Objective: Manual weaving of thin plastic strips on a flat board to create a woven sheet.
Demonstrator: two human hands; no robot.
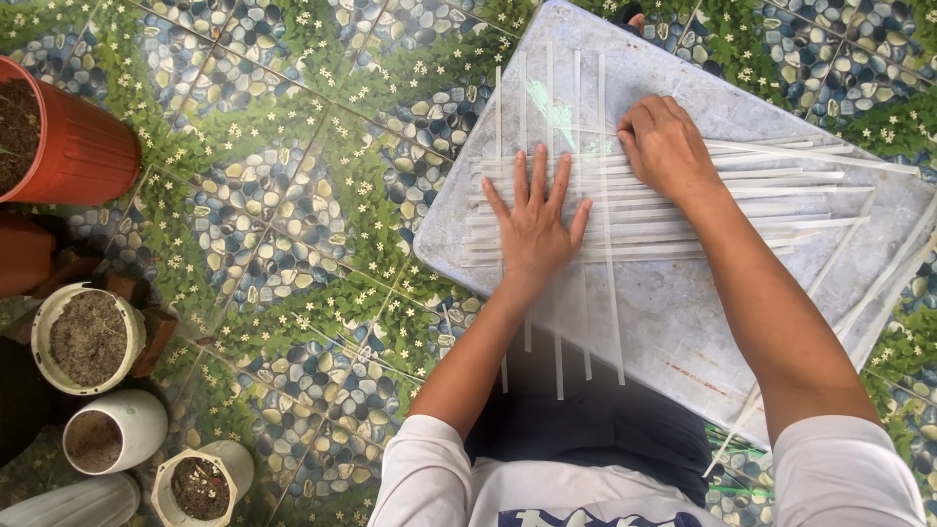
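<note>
No packages, labels, signs or screens show anywhere around the hands.

Short white sleeves (429, 459) on both arms, white shirt (576, 503) with dark blue print at the chest, dark blue trousers (595, 425), forearms bare.
</note>
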